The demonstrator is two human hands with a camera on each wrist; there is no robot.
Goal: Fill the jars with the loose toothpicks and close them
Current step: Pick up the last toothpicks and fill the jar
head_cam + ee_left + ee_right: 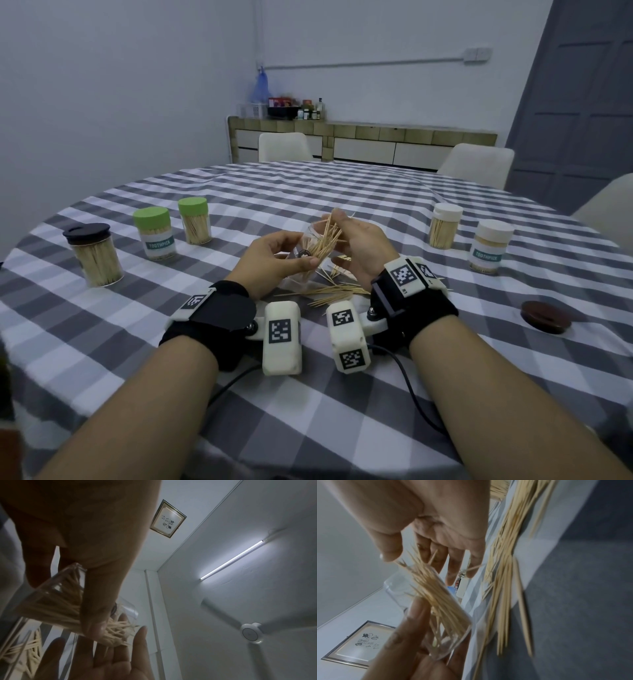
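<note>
In the head view my left hand grips a clear open jar, tilted with its mouth towards the right hand. My right hand pinches a bundle of toothpicks whose lower ends reach into the jar. The left wrist view shows the jar partly filled, with my thumb across it. The right wrist view shows the bundle running from my right hand into the jar. Loose toothpicks lie on the checked tablecloth just below both hands. A dark lid lies on the table to the right.
Closed, filled jars stand on the round table: a black-lidded one and two green-lidded ones to the left, two white-lidded ones to the right. Chairs stand behind the table.
</note>
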